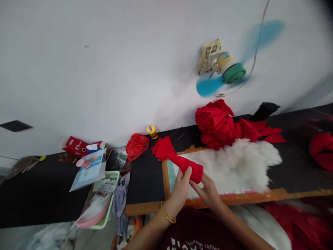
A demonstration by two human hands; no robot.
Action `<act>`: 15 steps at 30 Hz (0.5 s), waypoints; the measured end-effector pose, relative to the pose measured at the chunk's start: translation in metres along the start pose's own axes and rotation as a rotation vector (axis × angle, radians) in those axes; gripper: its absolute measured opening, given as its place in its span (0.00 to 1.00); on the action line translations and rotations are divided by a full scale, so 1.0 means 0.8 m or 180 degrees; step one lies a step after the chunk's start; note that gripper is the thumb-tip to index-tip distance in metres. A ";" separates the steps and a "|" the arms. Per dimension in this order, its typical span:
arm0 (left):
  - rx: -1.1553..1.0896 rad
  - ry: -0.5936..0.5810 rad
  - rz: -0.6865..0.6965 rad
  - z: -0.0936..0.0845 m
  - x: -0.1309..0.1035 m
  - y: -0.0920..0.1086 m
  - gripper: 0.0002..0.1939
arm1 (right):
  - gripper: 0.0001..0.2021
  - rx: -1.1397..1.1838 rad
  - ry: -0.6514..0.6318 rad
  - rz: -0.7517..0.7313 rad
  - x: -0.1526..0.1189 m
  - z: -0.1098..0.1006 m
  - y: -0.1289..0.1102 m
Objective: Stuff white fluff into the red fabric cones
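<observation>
Both hands are on a red fabric tube [186,165], held at a slant over the table's near edge. My left hand [182,185] wraps its near side, with the thumb on top; a gold bangle is on that wrist. My right hand [208,191] has its fingers closed at the tube's right end, and what is inside that end is hidden. Beyond the tube's far end lies gathered red cloth [163,147]; whether the two are joined I cannot tell. Just right of the hands, white fluffy stuffing [241,163] is heaped on a white board.
A big pile of red cloth [215,121] lies against the wall. Above it a blue wall fan [229,69] spins. At the back are a phone [179,133], a yellow-lidded jar [152,132] and a red plastic bag [137,146]. Leftward stands a green basket [116,175].
</observation>
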State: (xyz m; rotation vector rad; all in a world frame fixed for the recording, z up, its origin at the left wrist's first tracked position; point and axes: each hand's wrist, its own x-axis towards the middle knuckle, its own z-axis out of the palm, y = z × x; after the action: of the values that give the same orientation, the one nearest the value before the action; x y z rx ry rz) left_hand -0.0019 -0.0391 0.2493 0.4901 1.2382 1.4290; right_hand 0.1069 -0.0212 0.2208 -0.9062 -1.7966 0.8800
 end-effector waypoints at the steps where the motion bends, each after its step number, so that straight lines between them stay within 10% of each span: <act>1: 0.0159 -0.0024 0.0004 0.001 -0.002 0.002 0.23 | 0.09 0.0127 -0.0068 0.0102 0.003 0.000 0.000; 15: 0.0651 -0.0277 -0.0009 -0.019 -0.009 0.015 0.19 | 0.16 0.2721 -0.0393 0.1734 0.009 0.004 -0.007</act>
State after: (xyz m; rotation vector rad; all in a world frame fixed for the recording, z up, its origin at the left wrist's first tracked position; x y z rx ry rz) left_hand -0.0183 -0.0497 0.2566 0.6821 1.3203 1.2714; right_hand 0.1004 -0.0183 0.2270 -0.7626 -1.0584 1.8864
